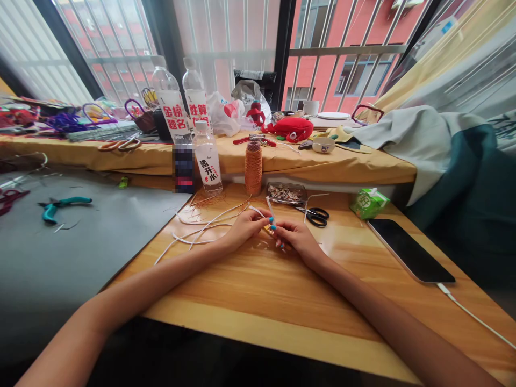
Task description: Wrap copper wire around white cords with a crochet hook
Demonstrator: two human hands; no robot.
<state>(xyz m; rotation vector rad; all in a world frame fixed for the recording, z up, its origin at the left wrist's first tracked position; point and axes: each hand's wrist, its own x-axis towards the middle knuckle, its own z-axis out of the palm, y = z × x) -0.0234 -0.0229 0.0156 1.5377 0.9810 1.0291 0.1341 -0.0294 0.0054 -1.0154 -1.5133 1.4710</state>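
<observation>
My left hand (246, 227) and my right hand (296, 236) meet over the wooden table (258, 290), fingers pinched together on a small yellowish piece (267, 229) with a thin white cord (269, 207) rising from it. Several loose white cords (201, 228) trail off to the left of my left hand. Behind my hands stand a spool of orange thread (253, 167) and a shallow tray of small parts (286, 193). Black scissors (315, 215) lie just beyond my right hand.
A phone (409, 249) on a white cable lies at the right, next to a green carton (368, 202). Water bottles (207, 158) stand behind. Teal pliers (60, 207) rest on a grey mat (60, 252). A cluttered yellow-covered shelf (282, 161) runs along the window.
</observation>
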